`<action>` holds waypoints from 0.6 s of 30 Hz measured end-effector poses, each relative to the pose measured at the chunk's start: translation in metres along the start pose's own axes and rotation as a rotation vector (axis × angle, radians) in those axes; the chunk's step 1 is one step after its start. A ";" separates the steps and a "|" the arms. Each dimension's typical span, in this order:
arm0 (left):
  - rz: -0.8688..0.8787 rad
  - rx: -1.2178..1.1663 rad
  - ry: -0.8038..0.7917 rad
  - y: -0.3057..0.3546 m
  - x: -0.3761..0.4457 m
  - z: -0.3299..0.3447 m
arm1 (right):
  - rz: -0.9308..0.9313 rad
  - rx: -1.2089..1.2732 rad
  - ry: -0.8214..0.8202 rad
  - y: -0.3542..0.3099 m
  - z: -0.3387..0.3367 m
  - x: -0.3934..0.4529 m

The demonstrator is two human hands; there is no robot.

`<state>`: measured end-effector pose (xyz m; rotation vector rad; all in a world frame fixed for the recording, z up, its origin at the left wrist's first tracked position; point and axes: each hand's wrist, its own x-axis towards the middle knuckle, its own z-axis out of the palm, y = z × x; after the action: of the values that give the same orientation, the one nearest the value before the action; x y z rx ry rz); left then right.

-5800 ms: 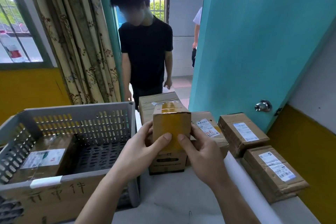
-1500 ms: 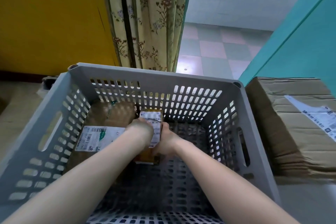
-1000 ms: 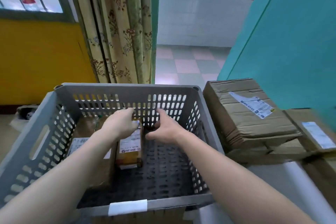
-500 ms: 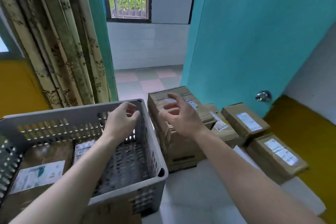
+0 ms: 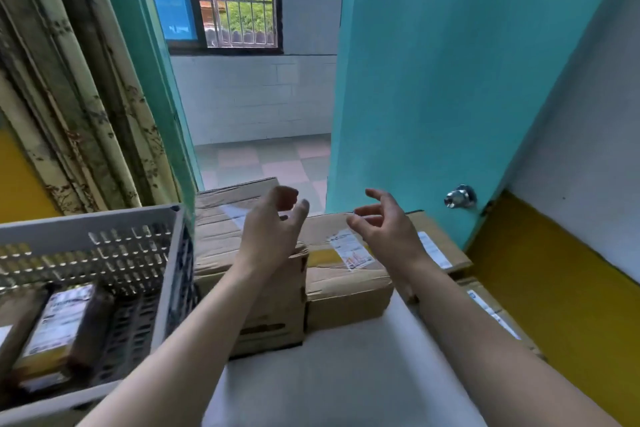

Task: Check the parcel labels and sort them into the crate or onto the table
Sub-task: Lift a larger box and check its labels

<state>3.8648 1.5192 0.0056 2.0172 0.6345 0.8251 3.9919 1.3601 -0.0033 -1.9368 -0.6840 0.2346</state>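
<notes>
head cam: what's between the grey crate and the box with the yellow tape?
In the head view, one tall cardboard box stands between the grey crate and the yellow-taped box, close beside both. The left hand hovers over it, empty.

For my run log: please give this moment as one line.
left hand: open, empty | right hand: open, empty | both above cardboard parcels on table | small parcel in crate

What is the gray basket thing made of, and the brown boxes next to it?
The gray crate looks like molded plastic: one even matte gray, with neat rows of slots in its walls. The big brown parcel beside it and the smaller parcel look like corrugated cardboard: dull brown, creased and dented at the edges, with white paper labels stuck on top.
</notes>
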 end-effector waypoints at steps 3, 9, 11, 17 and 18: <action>-0.014 -0.016 -0.020 0.012 -0.004 0.044 | 0.039 -0.017 0.028 0.036 -0.026 0.014; -0.126 -0.019 -0.116 -0.006 -0.017 0.121 | 0.184 -0.071 0.028 0.110 -0.045 0.029; -0.206 0.021 -0.099 -0.021 -0.022 0.141 | 0.221 -0.101 0.002 0.134 -0.043 0.030; -0.479 0.162 -0.138 -0.069 -0.031 0.182 | 0.356 -0.130 -0.119 0.192 -0.031 0.036; -0.524 0.185 -0.150 -0.076 -0.033 0.186 | 0.370 -0.142 -0.140 0.198 -0.028 0.039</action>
<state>3.9718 1.4405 -0.1488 1.9163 1.1206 0.3094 4.1075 1.2978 -0.1593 -2.1912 -0.4354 0.5689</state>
